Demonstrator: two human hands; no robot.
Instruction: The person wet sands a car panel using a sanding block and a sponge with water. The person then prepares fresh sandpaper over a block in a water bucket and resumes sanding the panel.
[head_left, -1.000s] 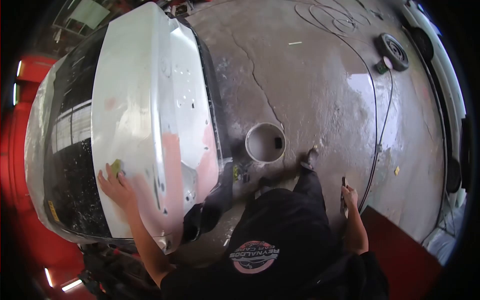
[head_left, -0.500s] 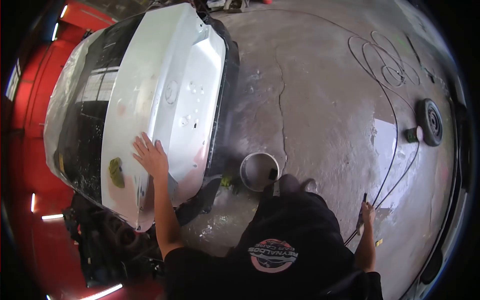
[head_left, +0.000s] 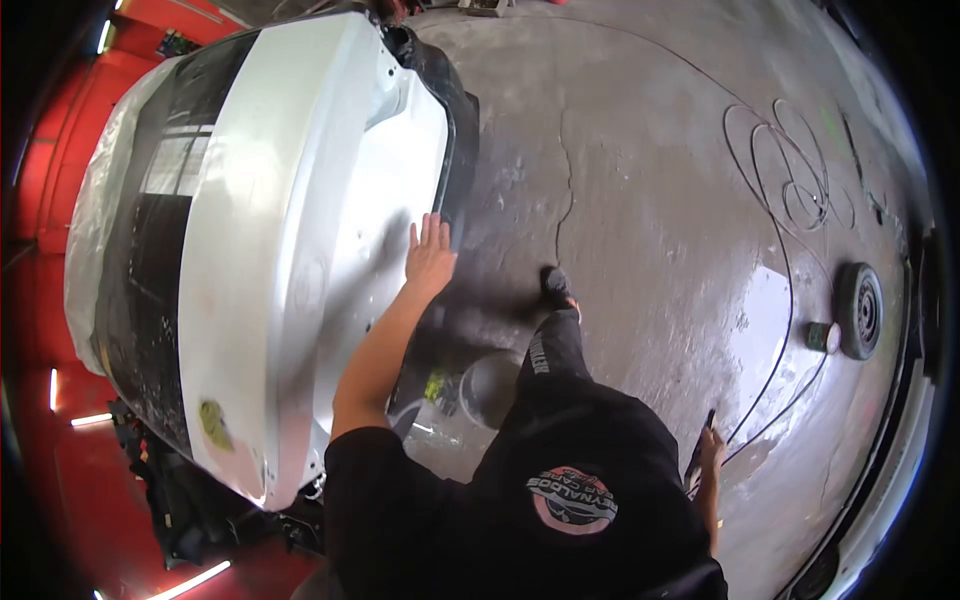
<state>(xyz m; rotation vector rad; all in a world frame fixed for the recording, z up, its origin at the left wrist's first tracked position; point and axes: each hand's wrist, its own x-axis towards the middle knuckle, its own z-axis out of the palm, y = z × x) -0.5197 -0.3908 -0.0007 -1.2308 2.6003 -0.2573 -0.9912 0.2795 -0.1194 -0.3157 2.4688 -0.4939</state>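
Observation:
My left hand [head_left: 430, 258] is open, fingers stretched out, over the lower edge of a pale car trunk lid [head_left: 245, 250]; I cannot tell whether it touches the panel. A shadow of the arm falls across the lid's rear face. Down by my right side, my right hand [head_left: 711, 447] is closed around a hose [head_left: 750, 432] with a short black end piece [head_left: 711, 418] sticking up past the fingers. A crumpled yellow-green cloth [head_left: 214, 426] lies on the near part of the lid.
A round bucket [head_left: 490, 392] stands on the wet floor by my legs, with a yellow-green item [head_left: 434, 385] beside it. Hose coils [head_left: 790, 165] lie at the right, near a wheel [head_left: 861, 311] and a can [head_left: 822, 337]. Dark parts [head_left: 185, 500] sit at lower left.
My left hand has left the top of the lid and moved right to its lower edge. One foot has stepped forward. The right hand still grips the hose.

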